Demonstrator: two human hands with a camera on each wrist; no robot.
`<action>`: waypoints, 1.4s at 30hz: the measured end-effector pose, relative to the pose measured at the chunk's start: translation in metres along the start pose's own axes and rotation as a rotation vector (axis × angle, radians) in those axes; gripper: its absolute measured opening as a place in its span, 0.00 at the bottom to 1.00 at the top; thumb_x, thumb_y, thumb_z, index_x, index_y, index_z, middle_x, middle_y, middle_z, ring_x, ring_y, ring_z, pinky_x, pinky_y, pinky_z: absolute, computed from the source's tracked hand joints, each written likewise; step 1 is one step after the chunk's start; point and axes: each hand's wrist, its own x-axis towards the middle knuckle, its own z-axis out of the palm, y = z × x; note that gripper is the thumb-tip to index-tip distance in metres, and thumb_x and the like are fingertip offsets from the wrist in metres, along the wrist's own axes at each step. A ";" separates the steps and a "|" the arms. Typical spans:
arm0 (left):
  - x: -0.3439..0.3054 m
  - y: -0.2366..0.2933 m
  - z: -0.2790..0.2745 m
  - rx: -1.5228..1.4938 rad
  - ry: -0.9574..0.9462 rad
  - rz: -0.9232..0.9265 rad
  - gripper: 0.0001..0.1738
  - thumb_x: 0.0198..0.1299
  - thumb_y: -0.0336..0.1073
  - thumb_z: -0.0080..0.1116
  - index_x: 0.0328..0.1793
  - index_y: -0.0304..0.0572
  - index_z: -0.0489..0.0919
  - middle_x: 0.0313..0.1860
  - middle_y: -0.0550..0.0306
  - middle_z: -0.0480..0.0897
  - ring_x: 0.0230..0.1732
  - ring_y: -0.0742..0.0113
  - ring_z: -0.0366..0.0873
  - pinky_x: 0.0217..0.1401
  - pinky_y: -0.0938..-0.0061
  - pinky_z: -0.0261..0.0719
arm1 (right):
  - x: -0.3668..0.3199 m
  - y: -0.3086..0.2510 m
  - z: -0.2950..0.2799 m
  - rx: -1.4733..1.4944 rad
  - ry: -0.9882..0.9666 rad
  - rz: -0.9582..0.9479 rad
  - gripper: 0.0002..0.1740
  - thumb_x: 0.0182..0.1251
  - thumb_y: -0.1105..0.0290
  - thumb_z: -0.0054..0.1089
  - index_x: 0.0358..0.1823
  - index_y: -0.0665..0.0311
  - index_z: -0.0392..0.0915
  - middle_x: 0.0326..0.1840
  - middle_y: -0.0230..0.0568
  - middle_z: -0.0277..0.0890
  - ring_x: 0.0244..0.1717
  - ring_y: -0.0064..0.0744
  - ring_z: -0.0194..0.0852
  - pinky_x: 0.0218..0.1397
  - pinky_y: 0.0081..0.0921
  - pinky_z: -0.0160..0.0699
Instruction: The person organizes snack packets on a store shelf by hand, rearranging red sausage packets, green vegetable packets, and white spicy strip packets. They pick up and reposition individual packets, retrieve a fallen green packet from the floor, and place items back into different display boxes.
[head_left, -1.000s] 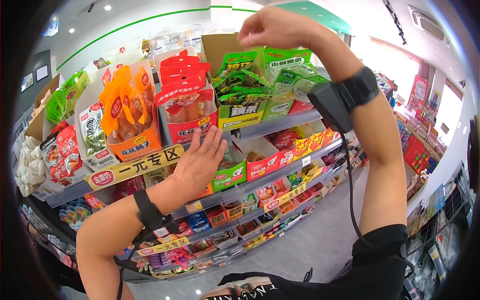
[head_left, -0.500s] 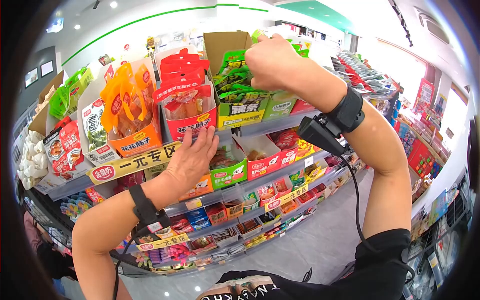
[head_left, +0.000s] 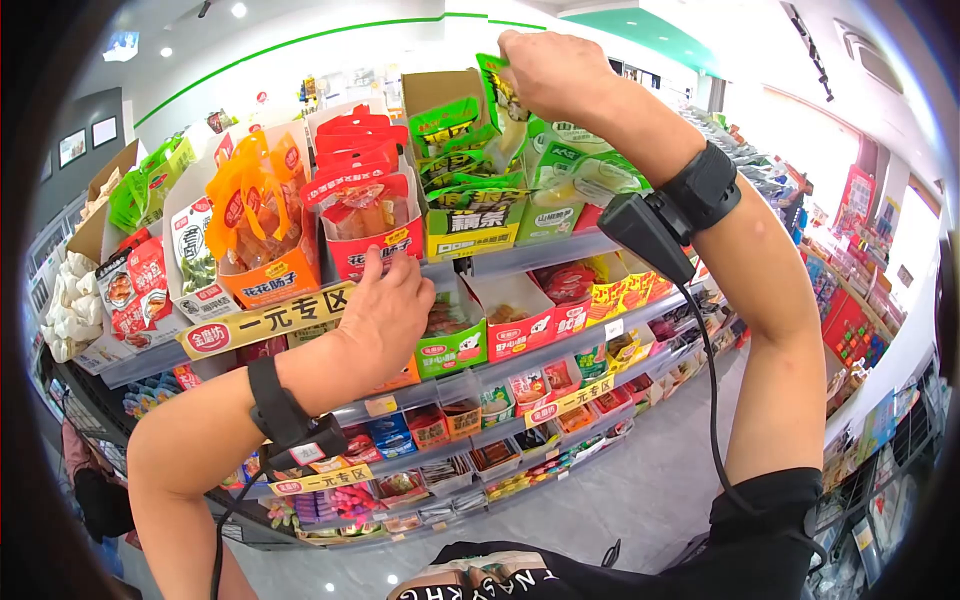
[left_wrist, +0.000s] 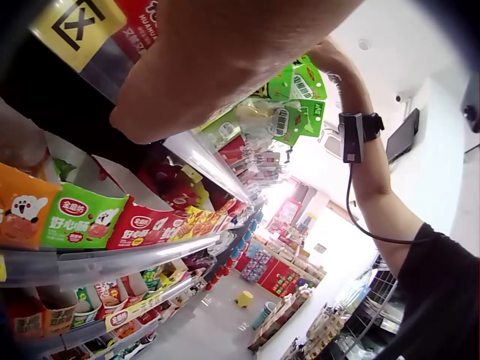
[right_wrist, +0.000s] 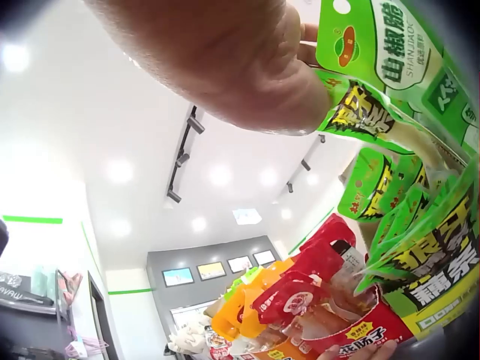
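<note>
In the head view, my right hand [head_left: 562, 78] pinches the top of a green packet [head_left: 506, 118], raised over the yellow-green box [head_left: 472, 240] of similar packets. The right wrist view shows this packet [right_wrist: 364, 112] hanging under my thumb, beside a green-and-white packet [right_wrist: 394, 45]. My left hand [head_left: 385, 318] rests its fingertips on the front of the red box [head_left: 372, 250] at the upper shelf's edge, fingers slightly bent, holding nothing. Its fingertips also show at that red box [right_wrist: 360, 328] in the right wrist view. In the left wrist view, my left hand [left_wrist: 202, 82] hides part of the shelf.
Orange packets [head_left: 250, 205] stand left of the red ones [head_left: 362, 150]. Green-and-white packets [head_left: 575, 165] are at the right. Lower shelves hold small boxes, including a green one [head_left: 452, 350]. Grey floor [head_left: 650, 450] shows to the right of the shelving.
My right hand first lowered from above to the green packets, then rose with one packet pinched. My left hand stays at the red box, its fingers more bent than before.
</note>
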 end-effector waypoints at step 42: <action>0.137 -0.112 -0.095 -0.228 -0.082 -0.307 0.08 0.43 0.32 0.64 0.32 0.45 0.82 0.33 0.51 0.81 0.40 0.54 0.78 0.42 0.64 0.75 | 0.066 0.021 -0.008 0.248 -0.182 -0.363 0.16 0.41 0.71 0.66 0.35 0.65 0.78 0.30 0.46 0.77 0.32 0.40 0.76 0.33 0.31 0.73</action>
